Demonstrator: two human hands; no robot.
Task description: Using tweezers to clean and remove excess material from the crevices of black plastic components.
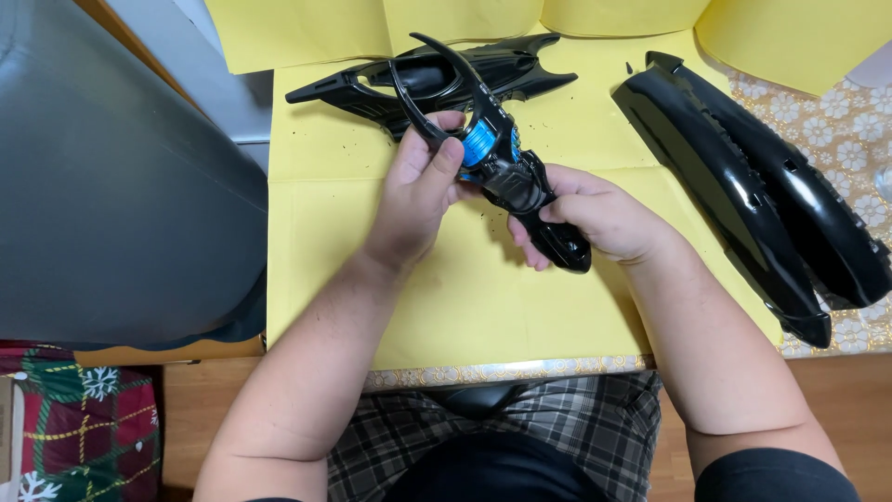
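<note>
Holding a glossy black plastic toy piece with curved prongs and a blue coil section (pixel 492 153) over the yellow paper sheet (pixel 465 297), both hands clamp it. Left hand (pixel 418 191) grips the pronged upper end, thumb and fingers wrapped on the prong base beside the blue part. Right hand (pixel 604 218) is closed round the lower handle end, fingertips curled under it, the rounded black tip sticking out below the fingers. The piece is lifted off the table, tilted, prongs pointing away from the person, roughly centred above the sheet.

Behind it, flat on the paper: a black wing-shaped plastic shell with pointed ends (pixel 437 79), just past the prongs, apart from the hands. To the right, a pair of long curved black plastic panels (pixel 771 186), lying side by side, half on the yellow paper and half on the white floral tablecloth (pixel 841 125). Small black flecks are scattered on the paper. A grey padded seat (pixel 111 186) is at left.

Judgement: the step looks like fitting or adjusting the pronged part on the handle. Best done by keeping the right hand steady, pressing near the joint and not on the thin prongs, which look liable to bend or snap.
</note>
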